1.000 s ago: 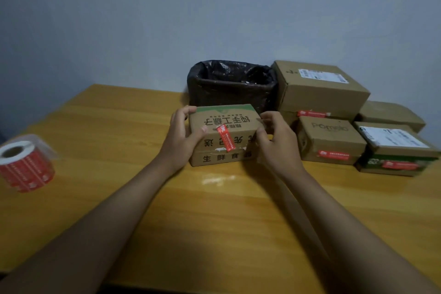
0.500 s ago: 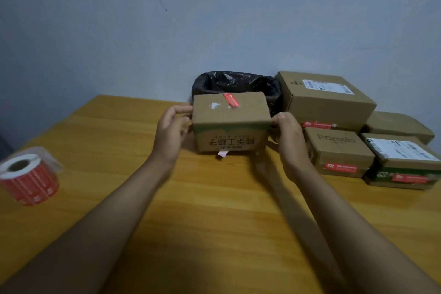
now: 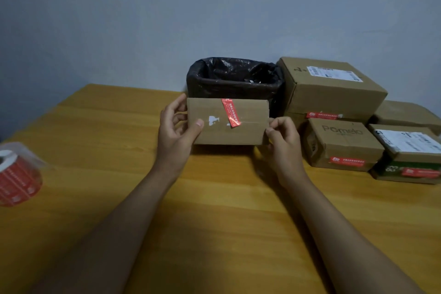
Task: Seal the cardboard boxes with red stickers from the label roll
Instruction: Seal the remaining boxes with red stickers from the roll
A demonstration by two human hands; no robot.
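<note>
A person holds a small cardboard box just above the wooden bench, in front of a black-lined bin. The left hand grasps the box's left end, thumb on the facing panel; the right hand pinches its right edge. A red sticker already crosses the seam on the panel turned toward the camera, beside a torn white label scrap. To the right of the bin, a stack of boxes sits against the wall, and three of them show red stickers on their front faces; whether the rearmost box there is sealed cannot be told. The label roll lies well to the left of the bin, near the bench's edge, untouched. By the look of it, most of the sealing is done, and the held box appears ready to join the stack.
</note>
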